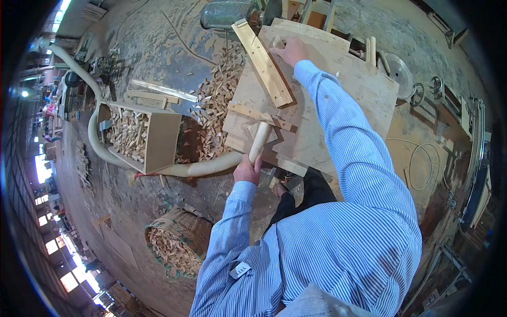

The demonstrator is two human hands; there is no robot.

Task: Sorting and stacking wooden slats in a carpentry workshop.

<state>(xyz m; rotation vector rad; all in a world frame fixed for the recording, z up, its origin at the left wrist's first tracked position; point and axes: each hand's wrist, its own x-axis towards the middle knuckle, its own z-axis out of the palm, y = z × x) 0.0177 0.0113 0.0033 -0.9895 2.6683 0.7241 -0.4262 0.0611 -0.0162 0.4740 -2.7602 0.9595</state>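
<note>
My left hand (pixel 247 171) grips the lower end of a pale round wooden stick (pixel 260 139). The stick's far end rests over a perforated wooden strip (pixel 244 108) at the near left of a board-topped worktable (pixel 340 119). Beneath the stick lies a flat, angular wood piece (pixel 273 136), partly covered. My right hand (pixel 294 51) is stretched to the far side of the table. A small pale wood piece (pixel 277 41) sits at its fingertips; whether they grip it is unclear. Beside that hand, a long wooden bar (pixel 264 65) with dark holes lies slantwise on the tabletop.
Triangular offcuts (pixel 216 115) are heaped left of the table. A ribbed hose (pixel 202 165) runs past a wooden box of offcuts (pixel 162 138). A wicker basket (pixel 186 226) holds more. Beyond the table stands a motor (pixel 227 15); a circular saw blade (pixel 398 75) is at right.
</note>
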